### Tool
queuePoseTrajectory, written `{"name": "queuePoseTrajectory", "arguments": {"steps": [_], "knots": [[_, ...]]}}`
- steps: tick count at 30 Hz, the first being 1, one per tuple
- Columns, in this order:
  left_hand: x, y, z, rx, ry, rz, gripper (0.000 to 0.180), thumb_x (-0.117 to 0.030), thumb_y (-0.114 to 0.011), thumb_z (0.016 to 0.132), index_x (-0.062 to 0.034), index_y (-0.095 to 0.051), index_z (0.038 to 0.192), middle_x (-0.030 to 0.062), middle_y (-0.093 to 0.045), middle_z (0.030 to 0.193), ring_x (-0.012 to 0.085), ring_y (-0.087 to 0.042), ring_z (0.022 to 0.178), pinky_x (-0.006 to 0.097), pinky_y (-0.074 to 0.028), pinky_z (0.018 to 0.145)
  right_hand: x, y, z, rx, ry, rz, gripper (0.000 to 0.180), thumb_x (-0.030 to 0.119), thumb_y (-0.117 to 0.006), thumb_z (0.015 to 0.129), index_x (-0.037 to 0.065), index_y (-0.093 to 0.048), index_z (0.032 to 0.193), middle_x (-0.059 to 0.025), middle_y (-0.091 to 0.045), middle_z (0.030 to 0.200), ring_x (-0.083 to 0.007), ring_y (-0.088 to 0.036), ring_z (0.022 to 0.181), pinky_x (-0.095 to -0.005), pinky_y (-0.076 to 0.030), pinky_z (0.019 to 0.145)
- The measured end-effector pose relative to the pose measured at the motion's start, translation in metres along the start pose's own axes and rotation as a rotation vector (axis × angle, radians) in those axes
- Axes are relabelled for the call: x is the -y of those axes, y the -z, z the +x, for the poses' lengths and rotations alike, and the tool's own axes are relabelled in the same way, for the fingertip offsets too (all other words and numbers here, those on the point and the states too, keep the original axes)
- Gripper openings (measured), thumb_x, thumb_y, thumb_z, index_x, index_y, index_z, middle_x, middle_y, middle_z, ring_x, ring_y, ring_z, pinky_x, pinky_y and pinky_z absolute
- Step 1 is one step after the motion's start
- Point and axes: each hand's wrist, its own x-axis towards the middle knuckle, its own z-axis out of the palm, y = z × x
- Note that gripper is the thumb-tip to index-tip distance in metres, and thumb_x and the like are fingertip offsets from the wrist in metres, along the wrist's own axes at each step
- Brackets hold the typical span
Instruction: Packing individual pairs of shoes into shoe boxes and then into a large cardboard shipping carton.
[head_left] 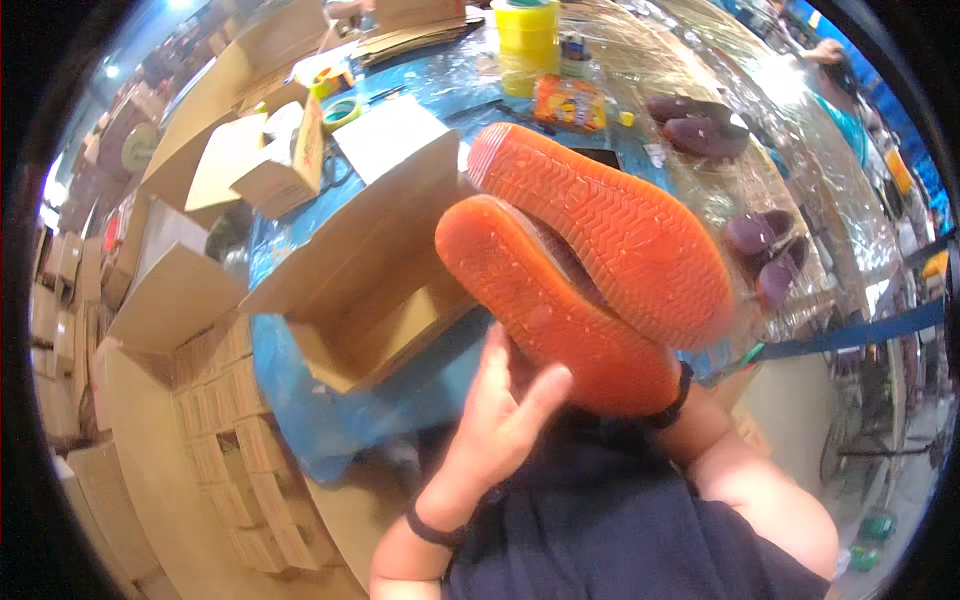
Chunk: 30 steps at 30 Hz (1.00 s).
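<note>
Filling the middle of the view, two shoes with ridged orange rubber soles are held up close to the camera, soles facing it, one sole (545, 305) lower and to the left, the other sole (610, 235) higher and to the right, the two overlapping side by side. A strip of dark purple upper shows between them. The left hand (500, 400) rests against the heel end of the lower shoe, fingers spread and lightly curled, thumb reaching up toward the sole; a black band circles that wrist. The right hand is hidden behind the shoes, so its fingers cannot be told; only its forearm (740, 470) and a black wristband (680, 395) show at the heel of the shoes. A dark blue shirt fills the lower edge.

Behind the shoes lies an open brown cardboard shoe box (370, 300) on a table covered in shiny blue plastic sheeting (300, 390). Further back on the table stand a small open cardboard box (285, 160), rolls of tape (340, 110), a yellow plastic container (525, 40) and an orange packet (570, 100). To the right, two pairs of dark purple shoes (700, 125) (760, 250) lie on the sheeting, well apart from the hands. Stacks of flat cardboard boxes (235, 450) stand on the floor to the left.
</note>
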Motion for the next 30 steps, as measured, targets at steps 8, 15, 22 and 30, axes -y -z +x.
{"name": "queuePoseTrajectory", "arguments": {"steps": [8,15,22,30], "knots": [[-0.013,0.118,0.029,-0.382,-0.593,1.56,0.047,-0.005,-0.063,0.089,-0.0064,-0.058,0.136,0.0129,-0.066,0.12,0.0304,-0.064,0.101,0.042,-0.051,0.09,0.024,-0.04,0.055,0.067,0.497,-0.946,0.039,0.014,-0.068,0.093,-0.001,-0.055,0.127,-0.0122,-0.064,0.125,-0.0224,-0.066,0.105,-0.0369,-0.054,0.091],[-0.021,0.114,0.0,0.182,-0.384,1.347,0.047,-0.009,-0.058,0.095,-0.0042,-0.053,0.141,0.0202,-0.055,0.14,0.0359,-0.055,0.125,0.043,-0.042,0.109,0.015,-0.005,0.119,0.618,0.273,-2.411,0.021,0.008,-0.071,0.081,0.007,-0.065,0.101,-0.0113,-0.066,0.117,-0.0319,-0.063,0.108,-0.0423,-0.052,0.093],[0.027,0.14,-0.041,-0.426,-0.212,1.469,0.06,-0.029,-0.051,0.101,0.0013,-0.039,0.151,0.0199,-0.039,0.157,0.0289,-0.031,0.149,0.043,-0.022,0.122,-0.024,0.011,0.1,0.178,0.741,-2.426,0.035,0.025,-0.072,0.086,0.004,-0.069,0.114,-0.0186,-0.064,0.125,-0.0363,-0.05,0.13,-0.0475,-0.032,0.116],[0.004,0.198,-0.014,-0.601,-0.197,0.47,0.051,-0.028,-0.052,0.104,0.001,-0.043,0.145,0.0123,-0.059,0.134,0.0225,-0.057,0.12,0.035,-0.043,0.105,0.005,0.019,0.158,-0.02,0.57,-2.024,0.064,0.003,-0.059,0.093,0.018,-0.04,0.153,-0.0123,-0.057,0.118,-0.0227,-0.064,0.109,-0.0348,-0.053,0.094]]}}
